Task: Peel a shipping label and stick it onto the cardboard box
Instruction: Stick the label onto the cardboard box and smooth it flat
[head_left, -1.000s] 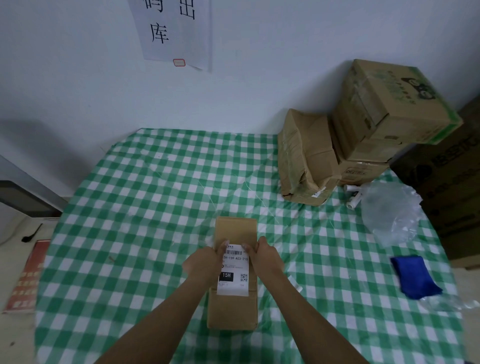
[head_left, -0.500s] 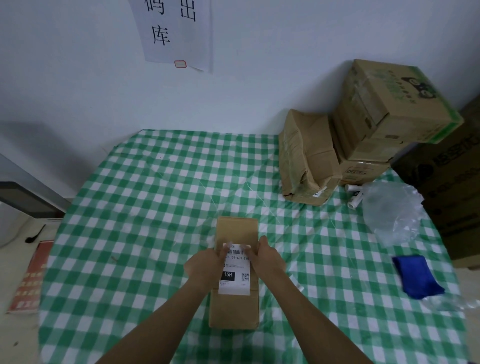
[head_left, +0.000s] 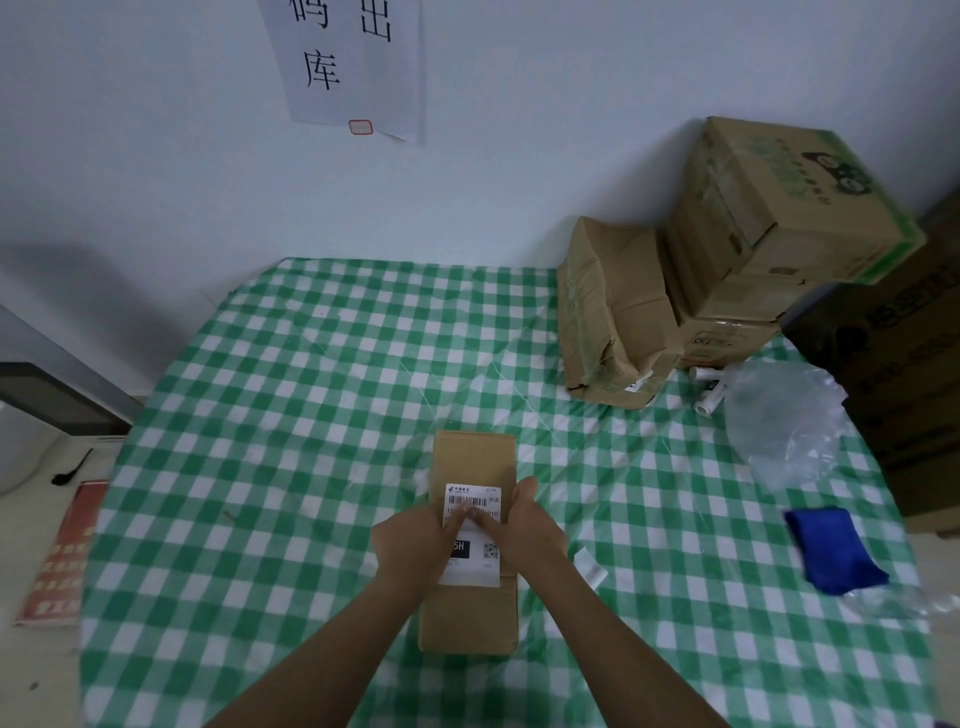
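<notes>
Peel looks done: the label already lies on top of the cardboard box, which sits on the table toward its near edge. The left hand and right hand are both on it, fingers laid fairly straight, tips meeting below the barcode, pressing, not pinching. Right thumb rests by the box's right edge. Probably left: smoothing the lower half and corners. A white strip lies beside the right forearm, maybe backing.

Left hand and right hand off the upper corners of shipping label; thumbs now together at mid-label. Top edge and barcode uncovered, flat against cardboard box.
</notes>
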